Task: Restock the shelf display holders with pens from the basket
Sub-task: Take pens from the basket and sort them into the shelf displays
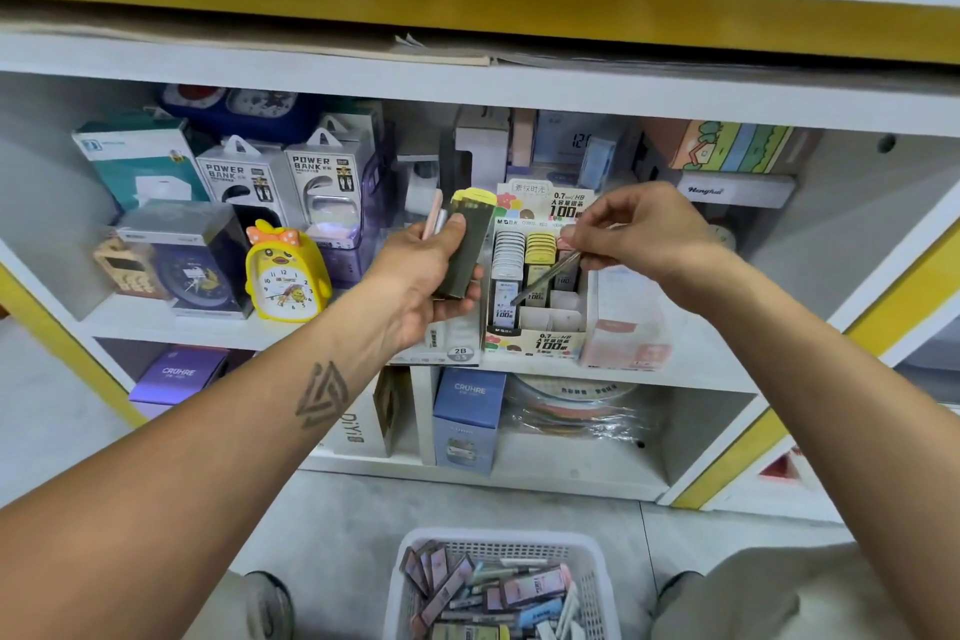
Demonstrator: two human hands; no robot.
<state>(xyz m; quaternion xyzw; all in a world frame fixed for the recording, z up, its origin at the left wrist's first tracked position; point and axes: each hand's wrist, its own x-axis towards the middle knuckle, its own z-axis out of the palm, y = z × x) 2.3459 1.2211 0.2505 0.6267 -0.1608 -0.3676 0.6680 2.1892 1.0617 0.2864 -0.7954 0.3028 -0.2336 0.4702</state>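
The white basket [498,582] of pens sits between my knees, its near edge cut off. My left hand [431,276] grips a dark yellow-topped pack [467,244]; my right hand [639,229] pinches one slim pack [545,276] over the display holder [535,307], whose front slots stand open. Deeper shelf goods blur.

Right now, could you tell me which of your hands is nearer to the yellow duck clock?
Left. The left hand, gripping dark packs, is just right of the duck clock. The right hand, pinching one pack, is farther right, over the display box.
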